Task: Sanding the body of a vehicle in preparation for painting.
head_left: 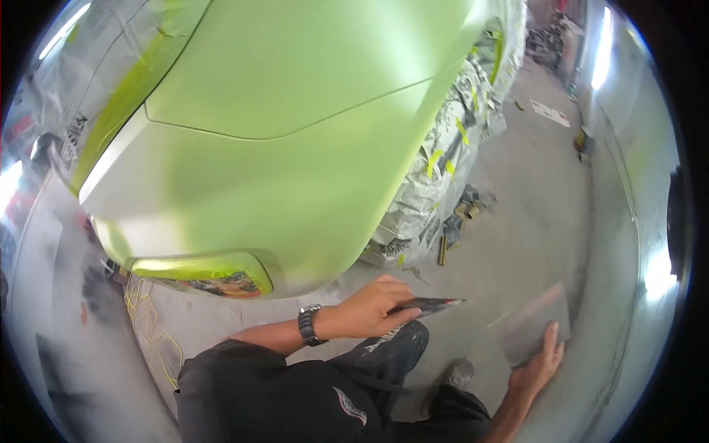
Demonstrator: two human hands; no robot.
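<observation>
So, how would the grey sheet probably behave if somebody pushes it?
The sheet is probably light: it looks thin, and the right hand holds it near one edge. It may be fairly stiff, as it juts out without obvious sag. Being flat, it seems unlikely to roll.

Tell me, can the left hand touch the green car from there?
Probably yes: the left hand looks near the green car, and nothing seems to stand between them, though it is already holding a dark, thin thing.
</observation>
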